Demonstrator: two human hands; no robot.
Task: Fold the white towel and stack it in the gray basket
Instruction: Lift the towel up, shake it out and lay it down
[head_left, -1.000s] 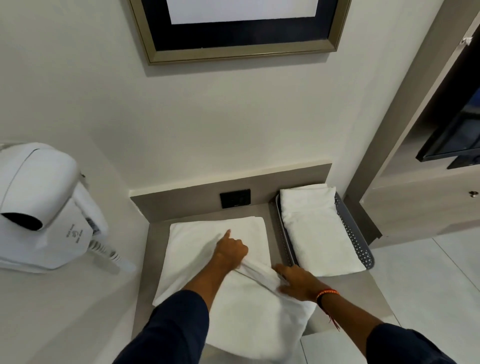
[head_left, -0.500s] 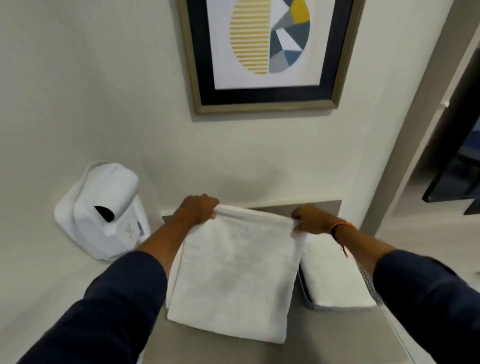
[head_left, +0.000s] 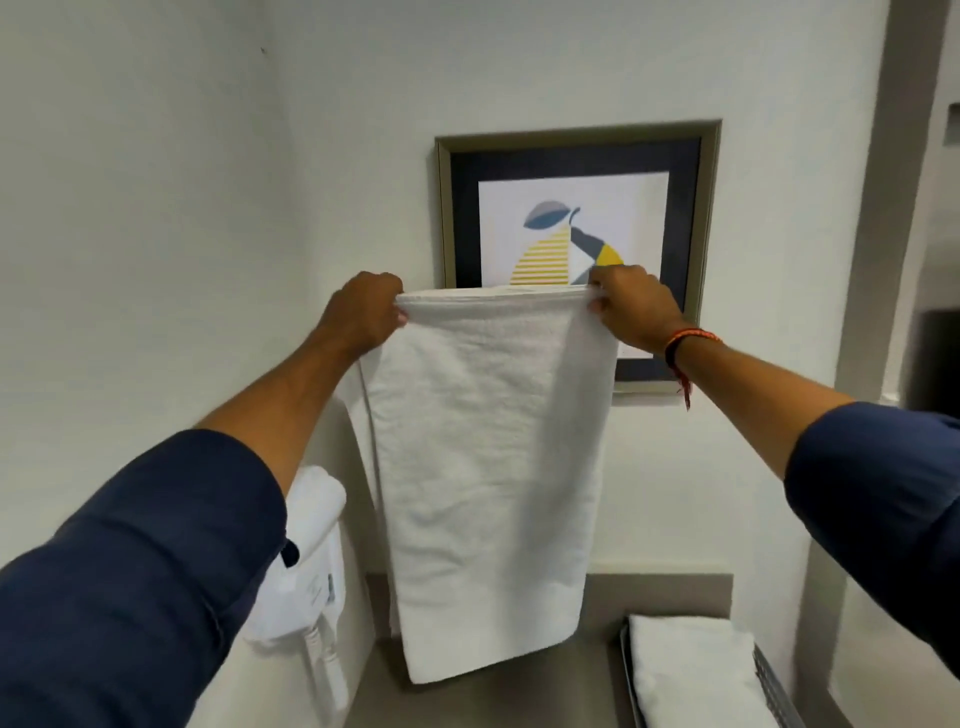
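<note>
The white towel hangs in the air in front of the wall, folded double along its top edge. My left hand pinches its top left corner and my right hand pinches its top right corner, both raised to the height of the picture. The towel's lower edge hangs just above the counter. At the bottom right sits the gray basket, a mesh tray with another folded white towel lying in it.
A framed picture hangs on the wall behind the towel. A white wall-mounted hair dryer sits at the lower left, partly behind my left sleeve. The gray counter runs below, with a low backsplash behind it.
Both hands gripped the towel's far edge on the counter and lifted it up off the surface; it now hangs vertically. The view has tilted upward.
</note>
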